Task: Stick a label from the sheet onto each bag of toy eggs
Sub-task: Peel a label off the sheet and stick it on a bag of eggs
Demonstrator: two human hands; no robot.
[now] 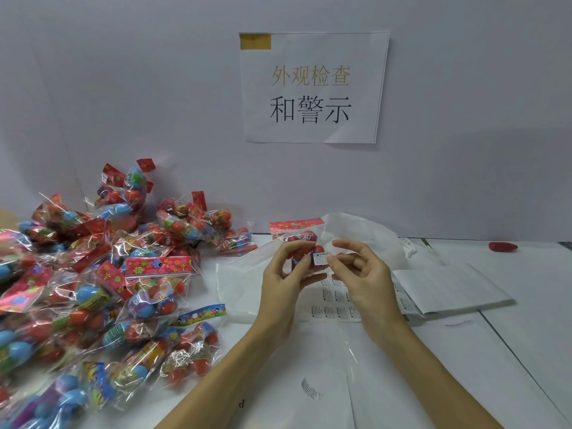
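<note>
Pale wall [123,88] bearing a paper sign [312,88], above a seemingly white table [526,320]

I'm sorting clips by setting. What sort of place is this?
Probably a packing or inspection workstation. A printed Chinese sign is taped to the partition, bagged toy eggs are heaped on the table, and a sheet of warning labels lies beneath the hands.
</note>
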